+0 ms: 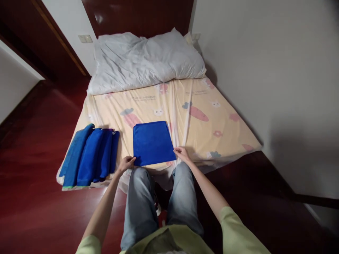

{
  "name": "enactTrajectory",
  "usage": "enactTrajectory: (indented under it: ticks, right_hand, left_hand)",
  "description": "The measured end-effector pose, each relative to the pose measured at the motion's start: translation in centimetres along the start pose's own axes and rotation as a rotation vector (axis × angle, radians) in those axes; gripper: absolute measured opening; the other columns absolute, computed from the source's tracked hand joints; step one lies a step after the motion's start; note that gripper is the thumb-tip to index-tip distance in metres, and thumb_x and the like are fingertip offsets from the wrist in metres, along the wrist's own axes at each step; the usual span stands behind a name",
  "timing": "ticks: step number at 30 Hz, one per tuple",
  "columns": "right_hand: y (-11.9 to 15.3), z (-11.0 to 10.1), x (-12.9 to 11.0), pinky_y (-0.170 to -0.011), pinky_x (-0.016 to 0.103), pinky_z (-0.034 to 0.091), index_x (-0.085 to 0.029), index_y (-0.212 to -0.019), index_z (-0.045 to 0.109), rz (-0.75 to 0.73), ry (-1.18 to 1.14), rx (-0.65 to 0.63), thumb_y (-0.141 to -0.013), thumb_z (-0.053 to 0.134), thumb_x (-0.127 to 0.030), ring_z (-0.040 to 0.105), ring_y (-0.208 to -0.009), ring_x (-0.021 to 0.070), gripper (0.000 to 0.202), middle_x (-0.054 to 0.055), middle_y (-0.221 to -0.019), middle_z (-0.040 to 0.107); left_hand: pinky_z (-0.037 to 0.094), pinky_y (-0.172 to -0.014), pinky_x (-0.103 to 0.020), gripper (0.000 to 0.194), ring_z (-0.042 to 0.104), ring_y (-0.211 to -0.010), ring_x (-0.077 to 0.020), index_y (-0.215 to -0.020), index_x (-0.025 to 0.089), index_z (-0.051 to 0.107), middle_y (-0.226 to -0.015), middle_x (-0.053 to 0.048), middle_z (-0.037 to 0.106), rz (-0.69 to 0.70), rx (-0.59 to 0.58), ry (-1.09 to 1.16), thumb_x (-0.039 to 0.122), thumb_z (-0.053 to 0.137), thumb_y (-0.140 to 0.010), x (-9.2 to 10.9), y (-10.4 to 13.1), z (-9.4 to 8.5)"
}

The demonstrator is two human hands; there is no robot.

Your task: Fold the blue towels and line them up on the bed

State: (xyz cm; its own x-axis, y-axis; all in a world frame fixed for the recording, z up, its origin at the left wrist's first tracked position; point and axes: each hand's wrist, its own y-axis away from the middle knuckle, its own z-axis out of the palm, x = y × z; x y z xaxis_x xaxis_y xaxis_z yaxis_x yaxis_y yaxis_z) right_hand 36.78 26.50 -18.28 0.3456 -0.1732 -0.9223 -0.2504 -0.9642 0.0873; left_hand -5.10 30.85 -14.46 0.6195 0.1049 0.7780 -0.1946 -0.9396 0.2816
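A blue cloth (153, 141), squared and flat, lies on the bed close to its front edge. My left hand (127, 163) pinches the near left corner of this cloth. At the near right corner, the fingers of my right hand (181, 153) are closed on its edge. To the left, several rolled or folded blue cloths (90, 155) lie side by side in a row; the leftmost is more teal with a green edge.
The bed (222, 134) has a cream sheet with carrots and rabbits. A long white pillow (148, 60) lies at the dark headboard (140, 16). A grey wall (278, 88) runs along the right side. Dark red floor (34, 176) shows at left.
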Motion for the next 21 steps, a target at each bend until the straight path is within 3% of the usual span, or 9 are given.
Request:
enactTrajectory:
  ticks: [3, 7, 12, 16, 21]
  right_hand:
    - [-4.7, 1.4, -1.2, -0.083, 0.038, 0.061, -0.017, -0.101, 0.076, -0.056, 0.089, -0.043, -0.082, 0.068, -0.036, 0.074, -0.079, 0.0215, 0.027, 0.009, -0.092, 0.080]
    - [-12.2, 3.7, -3.4, -0.091, 0.039, 0.060, -0.018, -0.116, 0.072, -0.134, 0.281, -0.028, -0.084, 0.069, -0.027, 0.074, -0.083, 0.0206, 0.033, 0.010, -0.105, 0.078]
    - [-19.6, 5.9, -4.6, -0.104, 0.043, 0.055, -0.016, -0.128, 0.066, -0.147, 0.418, 0.013, -0.090, 0.061, -0.017, 0.071, -0.102, 0.0235, 0.039, 0.015, -0.122, 0.072]
    - [-22.1, 6.8, -3.9, -0.110, 0.046, 0.050, -0.015, -0.121, 0.068, -0.149, 0.453, 0.052, -0.088, 0.061, -0.014, 0.066, -0.113, 0.0272, 0.034, 0.017, -0.119, 0.070]
    - [-23.2, 6.8, -3.6, -0.108, 0.048, 0.049, -0.017, -0.105, 0.071, -0.136, 0.513, 0.072, -0.087, 0.064, -0.016, 0.063, -0.111, 0.0280, 0.019, 0.015, -0.110, 0.067]
  left_hand:
    - [0.051, -0.067, -0.029, 0.065, 0.068, -0.079, -0.0249, -0.085, 0.015, 0.076, -0.078, -0.007, 0.074, -0.081, 0.007, 0.116, 0.077, 0.066, -0.067, 0.9, -4.7, -0.9]
    - [0.053, -0.071, -0.031, 0.058, 0.071, -0.084, -0.0263, -0.095, 0.014, 0.075, -0.083, -0.009, 0.075, -0.155, 0.181, 0.127, 0.065, 0.072, -0.067, 2.5, -12.0, -1.7]
    - [0.056, -0.082, -0.034, 0.044, 0.072, -0.094, -0.0261, -0.107, 0.014, 0.072, -0.100, -0.013, 0.077, -0.097, 0.307, 0.166, 0.046, 0.068, -0.078, 4.4, -19.0, -1.7]
    - [0.055, -0.087, -0.034, 0.038, 0.071, -0.098, -0.0261, -0.106, 0.013, 0.070, -0.104, -0.014, 0.076, 0.002, 0.339, 0.127, 0.042, 0.059, -0.084, 5.0, -21.5, -1.1]
    - [0.053, -0.088, -0.036, 0.035, 0.071, -0.097, -0.0262, -0.109, 0.017, 0.066, -0.106, -0.013, 0.075, -0.004, 0.342, -0.027, 0.044, 0.052, -0.092, 5.3, -22.1, -0.8]
